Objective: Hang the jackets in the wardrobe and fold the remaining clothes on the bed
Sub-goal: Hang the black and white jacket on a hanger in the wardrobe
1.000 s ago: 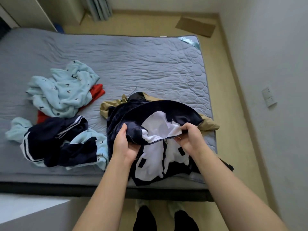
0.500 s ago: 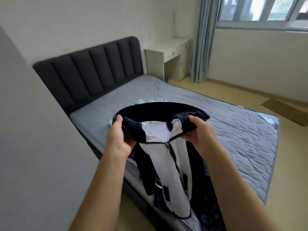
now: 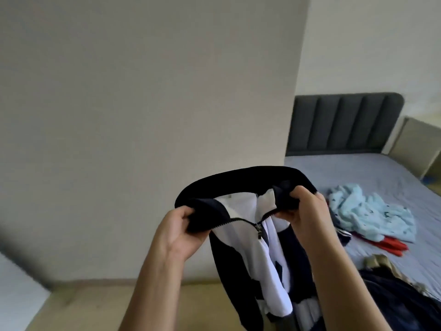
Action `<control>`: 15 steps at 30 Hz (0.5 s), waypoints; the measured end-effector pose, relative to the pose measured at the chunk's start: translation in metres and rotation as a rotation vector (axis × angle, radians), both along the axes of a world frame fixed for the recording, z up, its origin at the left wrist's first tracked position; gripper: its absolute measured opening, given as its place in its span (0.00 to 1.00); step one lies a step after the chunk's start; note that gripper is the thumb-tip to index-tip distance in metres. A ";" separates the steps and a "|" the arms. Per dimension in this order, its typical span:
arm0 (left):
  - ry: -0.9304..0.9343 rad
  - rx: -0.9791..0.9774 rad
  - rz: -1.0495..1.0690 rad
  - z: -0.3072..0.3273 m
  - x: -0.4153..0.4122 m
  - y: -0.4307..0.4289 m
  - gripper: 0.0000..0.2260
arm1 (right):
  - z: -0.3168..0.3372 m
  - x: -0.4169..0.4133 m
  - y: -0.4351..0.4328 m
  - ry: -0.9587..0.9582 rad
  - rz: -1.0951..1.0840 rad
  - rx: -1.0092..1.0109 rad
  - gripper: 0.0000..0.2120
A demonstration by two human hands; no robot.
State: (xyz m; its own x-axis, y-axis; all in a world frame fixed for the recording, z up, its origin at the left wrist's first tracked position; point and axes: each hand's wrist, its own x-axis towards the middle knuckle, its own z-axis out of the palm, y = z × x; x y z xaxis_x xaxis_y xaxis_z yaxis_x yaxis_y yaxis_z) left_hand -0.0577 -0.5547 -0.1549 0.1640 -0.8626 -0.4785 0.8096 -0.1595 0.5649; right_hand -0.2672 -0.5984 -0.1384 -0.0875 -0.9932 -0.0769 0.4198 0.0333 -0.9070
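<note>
Here, low in the middle of the frame, a navy and white zip jacket (image 3: 253,263) hangs in the air between both hands, in front of a pale upright surface (image 3: 143,103). Its dark collar (image 3: 238,177) arches up between them. Below it the zip is parted at the top, the metal pull (image 3: 258,229) sits at centre, and white panels run down between navy sides. The left hand (image 3: 179,232) curls its fingers round the collar's left end; the right hand (image 3: 307,216) pinches the right end. At the right edge, a grey quilted bed (image 3: 358,168) holds a light blue patterned garment (image 3: 372,211) and a red one (image 3: 391,244).
</note>
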 end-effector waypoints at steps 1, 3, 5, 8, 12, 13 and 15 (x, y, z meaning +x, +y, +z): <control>-0.009 -0.007 0.033 0.002 0.023 0.019 0.09 | 0.003 0.028 0.008 -0.012 0.048 -0.011 0.12; -0.036 -0.022 0.078 0.004 0.070 0.059 0.07 | 0.006 0.085 0.028 -0.038 0.156 -0.026 0.13; -0.075 -0.039 0.154 0.006 0.117 0.100 0.10 | 0.007 0.143 0.053 -0.051 0.255 -0.023 0.13; -0.141 -0.021 0.293 0.007 0.187 0.165 0.07 | 0.002 0.228 0.095 -0.059 0.378 0.017 0.12; -0.114 0.006 0.532 0.005 0.270 0.250 0.07 | -0.006 0.331 0.151 -0.063 0.555 0.075 0.12; -0.091 -0.034 0.576 0.007 0.286 0.270 0.13 | -0.007 0.355 0.163 -0.056 0.606 0.075 0.13; -0.085 -0.080 0.702 0.010 0.316 0.308 0.16 | -0.008 0.401 0.189 -0.039 0.702 0.061 0.14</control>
State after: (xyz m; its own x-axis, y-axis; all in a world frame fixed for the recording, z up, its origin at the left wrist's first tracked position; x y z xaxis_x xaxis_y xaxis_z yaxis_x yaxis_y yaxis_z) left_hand 0.2584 -0.2469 -0.1451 0.7280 -0.5715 -0.3787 0.6584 0.4285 0.6188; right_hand 0.1336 -0.4090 -0.1468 0.5761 -0.8079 -0.1245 0.3123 0.3583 -0.8798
